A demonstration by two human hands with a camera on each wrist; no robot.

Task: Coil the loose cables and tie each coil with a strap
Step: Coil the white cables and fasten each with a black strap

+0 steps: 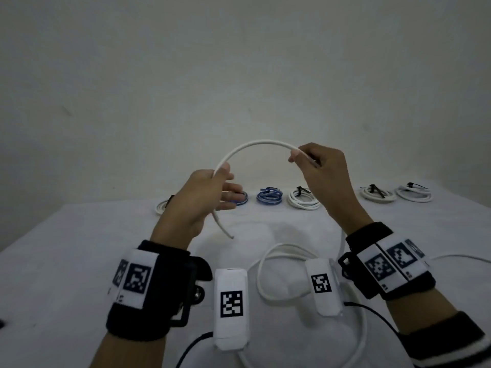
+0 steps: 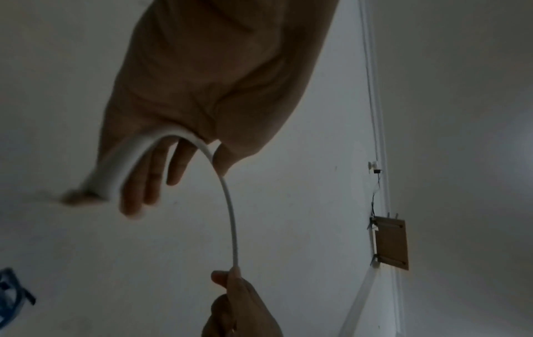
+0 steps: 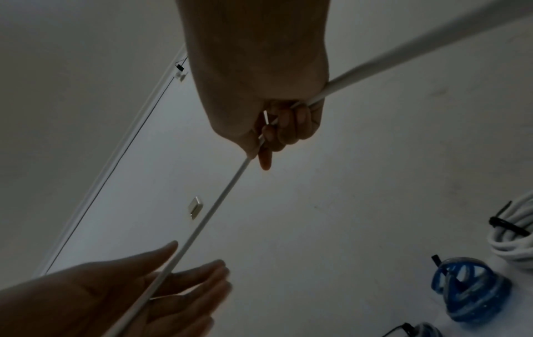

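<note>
White cable [image 1: 259, 142] arches between our hands above the worktop [image 1: 66, 248]. Our right hand [image 1: 322, 176] pinches it with curled fingers. Our left hand [image 1: 196, 197] holds it by the thumb, other fingers loose.

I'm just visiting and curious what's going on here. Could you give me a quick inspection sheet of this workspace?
Surface: table under a white cloth.
Job's things: loose white cable arched in the air between both hands; its free end hangs below the left hand, and the rest trails onto the table.
Finished coils: white coils with black straps and blue coils in a row along the far edge.
Clutter: nothing seen.
Grips: left hand pinches the cable with its thumb, other fingers spread; right hand curls round it.
Cables: thin black leads run from the wrist cameras.
Surroundings: plain pale wall.
</note>
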